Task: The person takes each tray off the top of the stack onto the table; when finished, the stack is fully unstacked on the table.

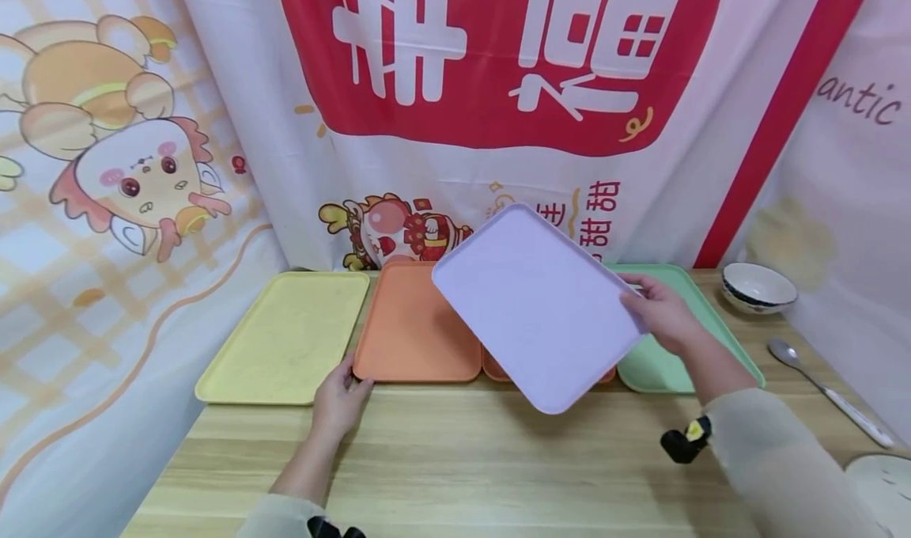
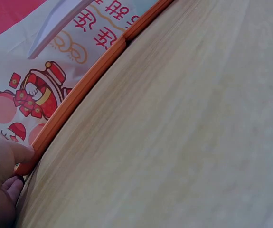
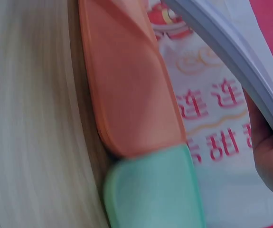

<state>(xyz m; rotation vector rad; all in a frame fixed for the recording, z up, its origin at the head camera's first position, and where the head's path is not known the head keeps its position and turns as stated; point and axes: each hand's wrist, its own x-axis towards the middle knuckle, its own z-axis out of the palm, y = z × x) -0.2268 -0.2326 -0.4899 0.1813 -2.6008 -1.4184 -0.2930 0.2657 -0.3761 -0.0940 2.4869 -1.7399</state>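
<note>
My right hand point(image 1: 662, 312) grips a lilac tray point(image 1: 537, 308) by its right corner and holds it tilted above the table. In the right wrist view, fingers and thumb lie on either side of the lilac tray's edge point(image 3: 236, 61). My left hand point(image 1: 340, 399) pinches the front left corner of an orange tray point(image 1: 420, 332), thumb above and fingers low at its rim. A second orange tray point(image 3: 136, 90) lies partly hidden under the lilac one. Left of these lies a yellow tray point(image 1: 288, 340); on the right is a green tray point(image 1: 658, 364).
On the right of the wooden table point(image 1: 441, 467) are a bowl point(image 1: 760, 286) and a spoon point(image 1: 829, 392). A white round item point(image 1: 882, 483) is cut off at the lower right edge. A printed cloth point(image 1: 498, 166) hangs behind the trays.
</note>
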